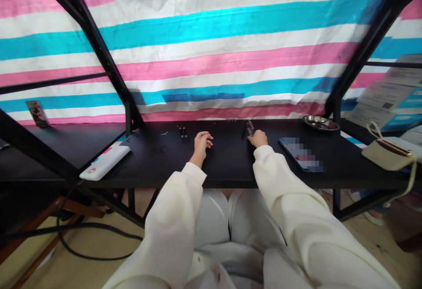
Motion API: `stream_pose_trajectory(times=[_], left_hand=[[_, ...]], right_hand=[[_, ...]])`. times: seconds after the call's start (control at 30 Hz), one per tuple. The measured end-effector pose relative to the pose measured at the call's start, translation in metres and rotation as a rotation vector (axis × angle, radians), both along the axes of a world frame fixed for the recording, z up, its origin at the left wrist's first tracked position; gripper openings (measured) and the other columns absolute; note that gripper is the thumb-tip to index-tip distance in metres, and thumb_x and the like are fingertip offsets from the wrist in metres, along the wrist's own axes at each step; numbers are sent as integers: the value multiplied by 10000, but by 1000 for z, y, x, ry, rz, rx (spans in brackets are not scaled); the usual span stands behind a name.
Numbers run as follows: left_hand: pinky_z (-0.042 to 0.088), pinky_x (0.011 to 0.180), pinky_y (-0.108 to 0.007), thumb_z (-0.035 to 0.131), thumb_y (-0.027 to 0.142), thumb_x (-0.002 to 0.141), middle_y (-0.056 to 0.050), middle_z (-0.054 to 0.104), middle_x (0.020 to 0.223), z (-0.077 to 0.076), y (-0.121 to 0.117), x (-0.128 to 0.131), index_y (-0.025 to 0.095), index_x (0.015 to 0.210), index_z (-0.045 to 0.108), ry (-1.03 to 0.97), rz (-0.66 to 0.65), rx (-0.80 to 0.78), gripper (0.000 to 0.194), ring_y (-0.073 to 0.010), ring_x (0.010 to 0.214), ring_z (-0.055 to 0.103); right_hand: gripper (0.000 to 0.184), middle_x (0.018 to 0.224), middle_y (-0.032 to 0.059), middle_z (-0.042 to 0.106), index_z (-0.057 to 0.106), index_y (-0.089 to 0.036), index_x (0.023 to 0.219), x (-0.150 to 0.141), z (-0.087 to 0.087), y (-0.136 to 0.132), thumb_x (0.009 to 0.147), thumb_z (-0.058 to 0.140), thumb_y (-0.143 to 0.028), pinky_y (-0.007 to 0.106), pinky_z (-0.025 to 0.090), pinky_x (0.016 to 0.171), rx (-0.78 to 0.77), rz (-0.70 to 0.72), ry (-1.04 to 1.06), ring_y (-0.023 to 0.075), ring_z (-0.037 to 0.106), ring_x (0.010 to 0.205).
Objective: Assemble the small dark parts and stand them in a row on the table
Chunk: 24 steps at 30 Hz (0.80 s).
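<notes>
My left hand (201, 145) hovers over the black tabletop (227, 166), its fingers curled in toward the thumb. Anything held between them is too small to make out. Farther right, my right hand (259, 138) reaches down with thumb and fingers drawn together at a cluster of small clear and dark pieces (250, 127). Whether a piece is pinched there is hidden by the fingers. Two short black cylinders with pale ends (183, 132) stand to the left of my left hand. Several tiny metallic bits (231, 120) lie along the table's back edge.
A smartphone (301, 155) lies right of my right hand, with a round metal dish (320, 123) behind it. A cream pouch (389, 153) sits far right. At left are a white power bank (105, 162) and white scraps (164, 133). Black frame posts (99, 45) flank the striped sheet (227, 56).
</notes>
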<state>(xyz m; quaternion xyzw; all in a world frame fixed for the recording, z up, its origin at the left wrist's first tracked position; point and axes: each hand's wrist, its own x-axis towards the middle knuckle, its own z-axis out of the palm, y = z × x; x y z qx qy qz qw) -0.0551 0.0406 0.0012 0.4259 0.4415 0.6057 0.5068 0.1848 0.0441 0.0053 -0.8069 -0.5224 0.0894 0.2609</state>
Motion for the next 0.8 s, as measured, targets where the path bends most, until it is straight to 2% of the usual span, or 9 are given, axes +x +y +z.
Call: stream_pose_trajectory(times=[0.07,0.13,0.23,0.3,0.37,0.5,0.8], left_hand=[[318,371,-161,501,166,707,-31,621,795,0,2,-3,174,1127,415,-51,162,2,429,-65,430,528],[358,391,-154,476,152,728,-70,604,1008,0,4,-7,234,1283,262,-110,261,8,601,-77,528,588],[440,461,-154,451,136,758,-101,448,1284,-1,9,-13,333,1370,72,-159,320,19,746,-110,748,643],[480,526,-157,443,106,764,-99,336,1382,-2,12,-16,378,1380,-7,-193,327,13,810,-124,876,633],[502,589,-164,435,66,760,-96,264,1432,-2,15,-18,408,1376,-63,-236,309,9,863,-123,948,614],[515,667,-188,437,26,754,-89,179,1479,-3,19,-19,446,1363,-111,-254,243,45,921,-119,1014,588],[506,758,-204,500,67,787,-17,3,1511,-7,29,-22,519,1316,-177,-179,214,48,971,-100,1106,528]], right_hand=[[361,977,228,620,632,-67,976,-7,7,-5,719,634,-321,339,466,745,-14,19,-21,273,618,898],[345,955,210,633,641,-88,955,-17,13,-10,742,599,-356,338,461,738,-6,46,-30,265,620,878],[273,823,131,665,668,-149,832,-37,15,-18,796,516,-372,292,443,723,83,141,-15,206,623,795],[297,773,92,667,666,-183,798,-48,11,-22,831,450,-385,268,427,705,195,212,-25,187,617,769],[307,735,70,661,657,-195,773,-56,4,-25,841,428,-388,251,411,678,274,293,-47,177,611,740],[295,673,32,641,638,-205,707,-57,-8,-27,831,440,-386,227,390,642,324,451,-25,152,592,672],[298,638,17,622,633,-198,683,-55,-15,-23,821,445,-384,219,386,629,339,503,37,134,561,621]])
